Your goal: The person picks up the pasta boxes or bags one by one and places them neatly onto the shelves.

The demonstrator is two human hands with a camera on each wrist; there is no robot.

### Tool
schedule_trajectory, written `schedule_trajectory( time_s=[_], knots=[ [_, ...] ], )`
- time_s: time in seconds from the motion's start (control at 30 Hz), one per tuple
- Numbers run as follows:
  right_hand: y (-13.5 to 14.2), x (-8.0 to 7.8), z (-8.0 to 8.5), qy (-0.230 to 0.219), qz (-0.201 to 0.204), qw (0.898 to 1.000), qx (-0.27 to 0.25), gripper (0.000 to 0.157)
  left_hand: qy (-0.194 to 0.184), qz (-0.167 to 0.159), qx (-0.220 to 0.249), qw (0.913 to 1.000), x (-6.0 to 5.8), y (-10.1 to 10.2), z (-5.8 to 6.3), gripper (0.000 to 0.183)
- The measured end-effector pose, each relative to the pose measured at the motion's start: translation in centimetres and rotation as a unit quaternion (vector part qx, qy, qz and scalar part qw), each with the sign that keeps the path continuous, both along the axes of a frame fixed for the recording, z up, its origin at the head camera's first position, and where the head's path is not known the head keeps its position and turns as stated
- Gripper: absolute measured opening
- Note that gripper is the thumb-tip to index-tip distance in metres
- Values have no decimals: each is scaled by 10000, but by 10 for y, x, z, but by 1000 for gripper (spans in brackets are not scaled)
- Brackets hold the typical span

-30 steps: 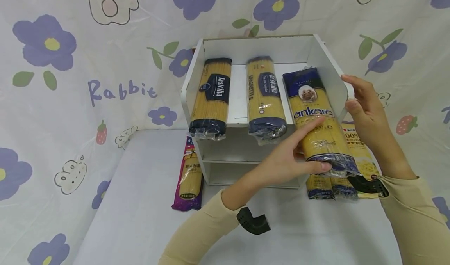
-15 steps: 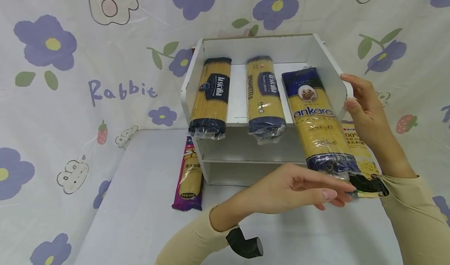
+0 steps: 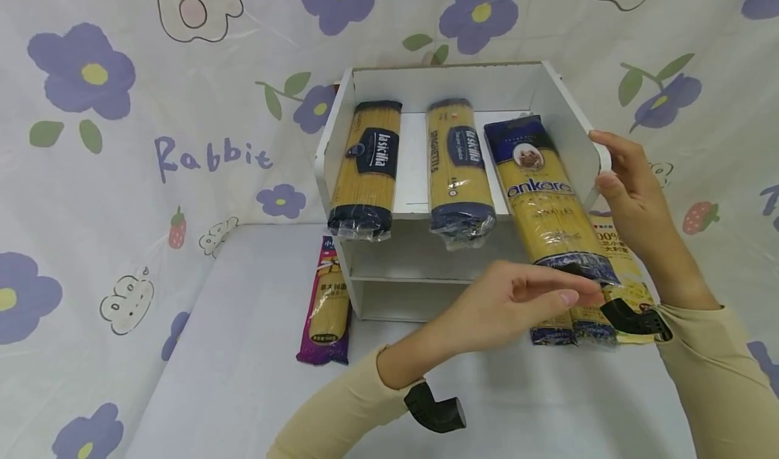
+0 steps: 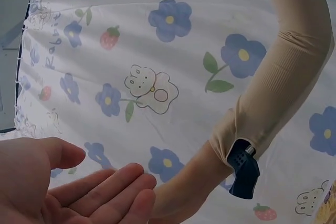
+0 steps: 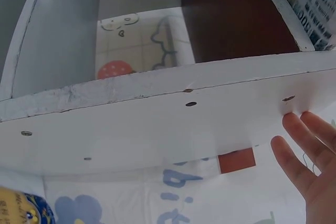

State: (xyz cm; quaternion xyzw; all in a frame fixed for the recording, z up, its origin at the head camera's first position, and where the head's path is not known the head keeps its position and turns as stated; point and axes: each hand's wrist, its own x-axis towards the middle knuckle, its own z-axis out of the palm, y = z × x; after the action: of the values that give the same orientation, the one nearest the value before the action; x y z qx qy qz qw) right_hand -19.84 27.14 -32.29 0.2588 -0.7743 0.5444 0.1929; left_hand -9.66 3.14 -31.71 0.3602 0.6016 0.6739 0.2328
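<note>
In the head view a blue-and-yellow bag of ankara spaghetti (image 3: 541, 202) lies at the right of the top tier of a white shelf (image 3: 416, 134), its near end jutting past the front edge. My left hand (image 3: 505, 303) is at that near end, fingers extended, contact partly hidden. The left wrist view shows this left hand (image 4: 100, 192) with nothing between thumb and fingers. My right hand (image 3: 635, 188) holds the front corner of the shelf's right side panel, thumb at the front. Seen from the right wrist, the right hand (image 5: 310, 156) has fingertips against the panel's outer face.
Two lasicilia spaghetti packs (image 3: 365, 168) lie left of the ankara bag. A purple pasta bag (image 3: 326, 310) is on the white table (image 3: 243, 351), left of the shelf. Right of it are blue-ended packs (image 3: 552, 334) and a yellow bag (image 3: 627, 263).
My left hand has let go of the ankara bag, dropped below its near end, then risen against that end. The bag has slid slightly farther back. My right hand has stayed on the panel.
</note>
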Motion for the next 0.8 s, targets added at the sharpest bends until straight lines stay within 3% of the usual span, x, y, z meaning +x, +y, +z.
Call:
schedule_trajectory(
  time_s=[0.23,0.57,0.8],
  knots=[
    [1,-1,-1,52,426,9987,-271,54,718,740,-283,9943,-8,2,-4,45],
    [3,-4,-2,221,576,9978,-224,51,1449,1384,-762,9768,-16,6,-6,33],
    [5,-6,-4,289,779,9960,-316,49,1713,1776,-846,9654,-25,10,-8,32]
  ],
)
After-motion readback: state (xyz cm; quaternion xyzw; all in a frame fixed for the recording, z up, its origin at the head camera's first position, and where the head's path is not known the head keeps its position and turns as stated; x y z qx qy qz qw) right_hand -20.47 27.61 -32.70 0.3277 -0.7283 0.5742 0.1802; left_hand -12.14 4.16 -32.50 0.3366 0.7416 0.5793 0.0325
